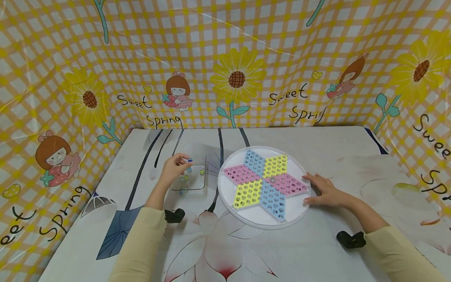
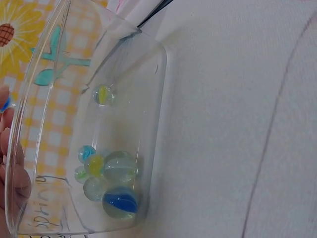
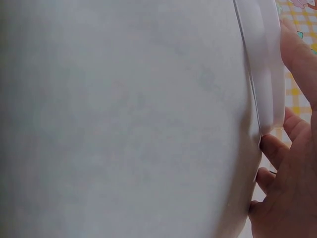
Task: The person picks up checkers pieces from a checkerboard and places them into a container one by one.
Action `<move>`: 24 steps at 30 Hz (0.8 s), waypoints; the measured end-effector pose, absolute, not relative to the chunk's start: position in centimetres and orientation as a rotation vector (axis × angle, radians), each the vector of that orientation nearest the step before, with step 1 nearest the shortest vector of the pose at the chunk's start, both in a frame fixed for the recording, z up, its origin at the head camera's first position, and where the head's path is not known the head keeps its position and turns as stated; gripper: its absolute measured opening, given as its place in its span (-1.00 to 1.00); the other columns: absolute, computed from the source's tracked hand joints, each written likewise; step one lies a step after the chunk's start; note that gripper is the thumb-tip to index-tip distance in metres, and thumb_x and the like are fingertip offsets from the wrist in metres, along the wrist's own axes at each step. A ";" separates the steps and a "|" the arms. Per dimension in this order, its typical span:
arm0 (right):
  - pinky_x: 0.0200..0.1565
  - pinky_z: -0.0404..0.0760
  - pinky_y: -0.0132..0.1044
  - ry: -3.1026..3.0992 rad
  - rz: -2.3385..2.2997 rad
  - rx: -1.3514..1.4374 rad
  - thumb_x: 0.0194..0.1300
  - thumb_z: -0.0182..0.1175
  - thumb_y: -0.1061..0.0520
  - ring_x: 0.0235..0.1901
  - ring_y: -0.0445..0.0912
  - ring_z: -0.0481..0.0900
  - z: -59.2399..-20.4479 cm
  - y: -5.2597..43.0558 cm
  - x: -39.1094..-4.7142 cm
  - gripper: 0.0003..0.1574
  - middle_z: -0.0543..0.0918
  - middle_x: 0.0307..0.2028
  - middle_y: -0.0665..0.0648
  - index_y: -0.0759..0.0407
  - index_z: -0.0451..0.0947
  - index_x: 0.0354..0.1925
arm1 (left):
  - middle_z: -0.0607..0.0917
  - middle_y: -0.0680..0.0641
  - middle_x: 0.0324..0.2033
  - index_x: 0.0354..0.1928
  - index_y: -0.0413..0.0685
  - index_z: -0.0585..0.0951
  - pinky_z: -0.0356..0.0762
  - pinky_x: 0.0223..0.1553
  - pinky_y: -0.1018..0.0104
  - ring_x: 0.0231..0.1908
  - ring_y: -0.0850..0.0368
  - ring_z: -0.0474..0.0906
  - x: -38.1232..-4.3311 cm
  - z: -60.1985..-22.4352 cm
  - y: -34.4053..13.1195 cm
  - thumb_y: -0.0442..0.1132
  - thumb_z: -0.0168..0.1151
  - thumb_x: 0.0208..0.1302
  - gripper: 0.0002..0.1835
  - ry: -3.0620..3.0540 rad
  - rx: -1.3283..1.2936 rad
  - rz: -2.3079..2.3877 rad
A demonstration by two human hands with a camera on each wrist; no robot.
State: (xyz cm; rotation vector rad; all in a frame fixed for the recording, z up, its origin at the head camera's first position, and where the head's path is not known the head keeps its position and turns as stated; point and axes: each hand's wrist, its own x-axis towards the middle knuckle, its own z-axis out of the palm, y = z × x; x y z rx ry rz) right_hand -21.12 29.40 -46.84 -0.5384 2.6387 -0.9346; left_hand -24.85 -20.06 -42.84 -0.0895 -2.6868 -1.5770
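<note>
My left hand [image 1: 175, 168] pinches a small blue marble [image 1: 190, 160] between thumb and fingertips, above the far side of a clear plastic box [image 1: 201, 187]. Inside the box lie several glass marbles, among them a large one with a blue swirl [image 2: 120, 202] and a small one with a yellow core [image 2: 103, 94]. A round white Chinese checkers board [image 1: 229, 201] with a star of pink, yellow and blue holed points stands right of the box. At its right rim, my right hand [image 1: 325, 190] touches the edge with fingers spread. One clear marble [image 1: 273, 180] sits near the star's centre.
A white cloth printed with flowers and dark stems covers the table [image 1: 310, 254]. Behind it and along both sides hangs a yellow checked curtain [image 1: 201, 47]. Black wrist straps [image 1: 175, 216] are on both arms, below the sleeves.
</note>
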 end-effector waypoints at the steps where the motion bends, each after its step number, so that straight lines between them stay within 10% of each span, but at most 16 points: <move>1: 0.01 -0.26 0.51 2.637 -0.947 -0.546 0.01 0.28 -0.17 0.26 0.44 -0.37 -46.9 29.4 -21.1 0.07 -0.09 0.32 0.49 0.20 0.01 0.31 | 0.53 0.02 -0.52 -0.10 -0.23 0.53 0.36 -0.54 0.39 -0.61 0.08 0.43 -24.8 -42.8 -20.1 -0.19 0.23 0.19 -0.70 -2.683 -0.092 -1.586; 12: 0.06 -0.20 0.47 2.624 -0.881 -0.488 -0.02 0.32 -0.09 0.26 0.45 -0.31 -46.0 28.8 -21.1 0.07 -0.07 0.31 0.52 0.27 0.03 0.30 | 0.55 -0.16 -0.46 -0.11 -0.38 0.51 0.31 -0.55 0.39 -0.66 0.19 0.40 -23.1 -39.8 -18.8 -0.29 0.20 0.20 -0.71 -2.686 -0.111 -1.586; 17: 0.06 -0.21 0.47 2.628 -0.876 -0.491 -0.02 0.32 -0.10 0.26 0.46 -0.32 -46.1 28.9 -21.2 0.07 -0.07 0.31 0.52 0.28 0.03 0.29 | 0.55 0.00 -0.51 -0.12 -0.28 0.54 0.32 -0.57 0.36 -0.57 -0.10 0.47 -24.7 -42.0 -19.3 -0.21 0.23 0.19 -0.70 -2.673 -0.113 -1.599; 24: 0.07 -0.24 0.46 2.631 -0.881 -0.511 -0.03 0.32 -0.10 0.26 0.46 -0.31 -46.1 28.9 -21.2 0.06 -0.07 0.31 0.52 0.27 0.05 0.29 | 0.59 -0.07 -0.47 -0.11 -0.27 0.54 0.35 -0.56 0.34 -0.64 0.21 0.39 -25.4 -41.8 -17.9 -0.23 0.22 0.19 -0.71 -2.671 -0.174 -1.597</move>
